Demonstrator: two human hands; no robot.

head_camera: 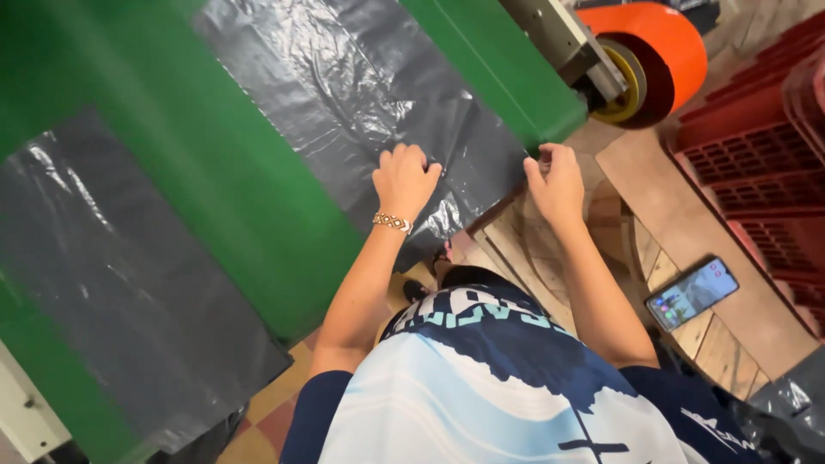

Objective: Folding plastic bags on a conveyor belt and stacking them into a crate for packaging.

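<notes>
Blue-and-white shirt [481,387] fills the near view. Left of the hands lies another dark plastic sheet [112,283] on the green machine bed [215,172]. Left hand [404,179] presses flat, fingers curled, on the black plastic sheet [361,94]; right hand [557,182] pinches its edge. A phone [693,293] lies below-right, red crates [765,163] beyond.

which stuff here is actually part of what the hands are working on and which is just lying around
In hand:
- left hand, pressing on the black crinkled plastic sheet
- right hand, gripping that sheet's edge
- green flat machine surface under the sheet

Lying about:
- smartphone with lit screen on the wooden bench
- red plastic crates
- orange wheel guard
</notes>
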